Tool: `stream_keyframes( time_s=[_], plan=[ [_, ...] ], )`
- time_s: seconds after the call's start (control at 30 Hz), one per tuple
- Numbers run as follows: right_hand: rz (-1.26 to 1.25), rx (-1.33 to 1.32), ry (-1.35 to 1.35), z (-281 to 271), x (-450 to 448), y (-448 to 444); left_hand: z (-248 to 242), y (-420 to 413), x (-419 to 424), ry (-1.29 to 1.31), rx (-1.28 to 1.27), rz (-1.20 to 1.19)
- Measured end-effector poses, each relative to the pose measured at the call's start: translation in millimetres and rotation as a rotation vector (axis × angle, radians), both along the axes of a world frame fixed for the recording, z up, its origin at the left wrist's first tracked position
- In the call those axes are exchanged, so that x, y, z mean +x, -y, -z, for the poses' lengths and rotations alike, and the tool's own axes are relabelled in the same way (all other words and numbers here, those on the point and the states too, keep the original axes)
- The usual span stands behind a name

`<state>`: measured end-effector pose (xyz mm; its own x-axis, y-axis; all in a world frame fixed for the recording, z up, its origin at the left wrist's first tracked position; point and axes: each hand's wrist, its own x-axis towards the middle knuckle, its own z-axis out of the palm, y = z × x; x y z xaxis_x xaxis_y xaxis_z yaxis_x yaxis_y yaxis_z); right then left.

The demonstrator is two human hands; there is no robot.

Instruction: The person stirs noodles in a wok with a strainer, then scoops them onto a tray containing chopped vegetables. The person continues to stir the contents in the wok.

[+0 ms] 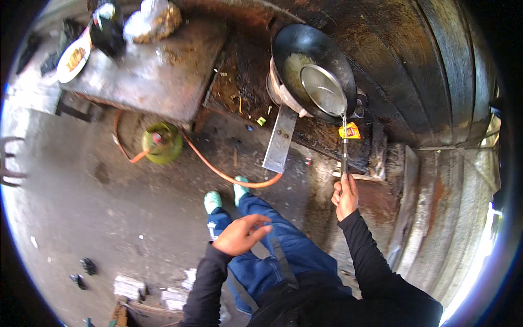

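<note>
My right hand (347,195) grips the dark handle of a round wire-mesh strainer (324,89). The strainer's bowl rests or hovers inside a large black wok (314,36), over oil or liquid (295,73) that looks frothy on the left; whether the mesh touches the bottom is hard to tell. Beneath the wok is a gas stove, with a metal plate (280,139) sticking out towards me. In front of my body, over my thighs, my left hand (243,236) hangs with its fingers apart and nothing in them.
An orange hose (229,180) runs from the stove to a green gas cylinder (162,143) on the floor. A yellow-red packet (349,131) lies beside the wok. On the left table (163,86) are a plate of food (73,65) and a plastic bag (153,22). Corrugated metal sheeting (408,69) stands at right.
</note>
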<state>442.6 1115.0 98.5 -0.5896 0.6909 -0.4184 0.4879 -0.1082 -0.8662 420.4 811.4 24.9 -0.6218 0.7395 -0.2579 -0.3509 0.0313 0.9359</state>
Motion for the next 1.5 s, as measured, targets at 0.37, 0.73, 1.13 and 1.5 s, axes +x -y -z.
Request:
stream_keyframes(
  time_s=[0.37,0.73,1.13,1.5],
  plan=[
    [-0.166,-0.284,-0.047,10.7,-2.5,-26.1,134.8,48.5,132.1,0.194,-0.778,0.146],
    [-0.025,-0.3,-0.222,30.5,-8.9,-57.1,134.6,-51.9,-48.9,-0.408,-1.1,0.323],
    [-0.312,0.695,0.019,-0.1,-66.2,-113.3,-39.9,-218.2,-107.8,-0.147,-0.184,-0.155],
    [-0.27,0.673,0.054,-4.2,-62.1,-87.2,-48.7,-219.6,-146.0,0.245,-0.099,-0.385]
  ],
)
